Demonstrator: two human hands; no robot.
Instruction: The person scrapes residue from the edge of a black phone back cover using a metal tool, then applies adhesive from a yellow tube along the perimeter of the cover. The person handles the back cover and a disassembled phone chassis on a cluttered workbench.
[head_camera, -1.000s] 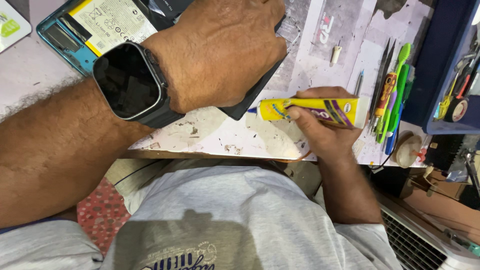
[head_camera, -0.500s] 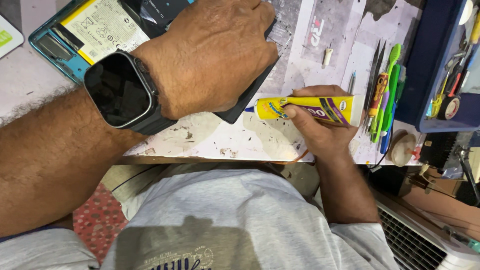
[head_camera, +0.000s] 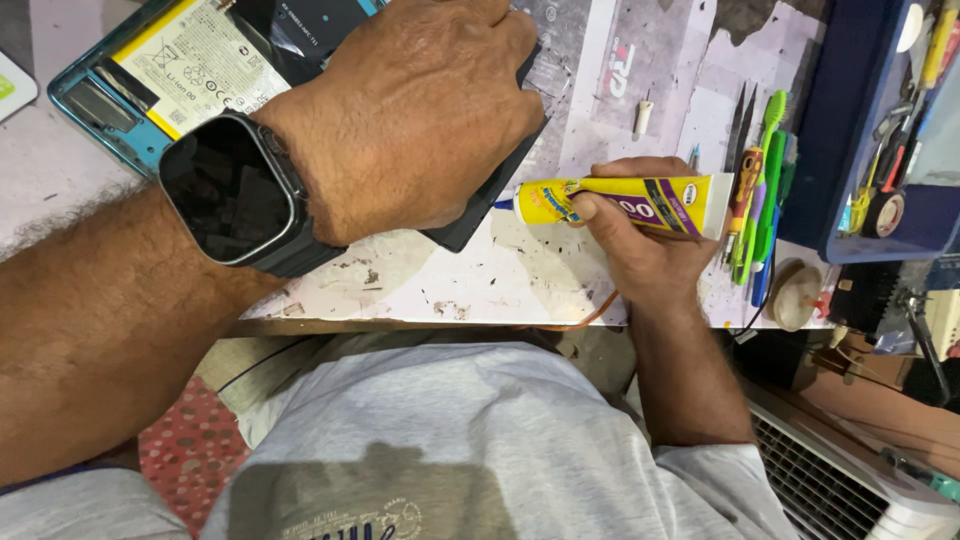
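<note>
A stained repair bench (head_camera: 480, 285); the left hand (head_camera: 420, 110) presses flat on a dark phone panel (head_camera: 485, 205); right hand (head_camera: 630, 245), fingers clamped on a yellow glue tube (head_camera: 625, 200), nozzle at the panel's edge; a hard squeeze could flood it.

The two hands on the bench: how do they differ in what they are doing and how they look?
The left hand lies flat, palm down, pressing on a dark panel over the opened phone; the right hand is curled around a yellow glue tube, its nozzle pointing at the panel's edge. The left wrist wears a black smartwatch; the right wrist is bare. The left hand looks far larger, being nearer the camera. Both are bare and rest over the scuffed white bench.
</note>
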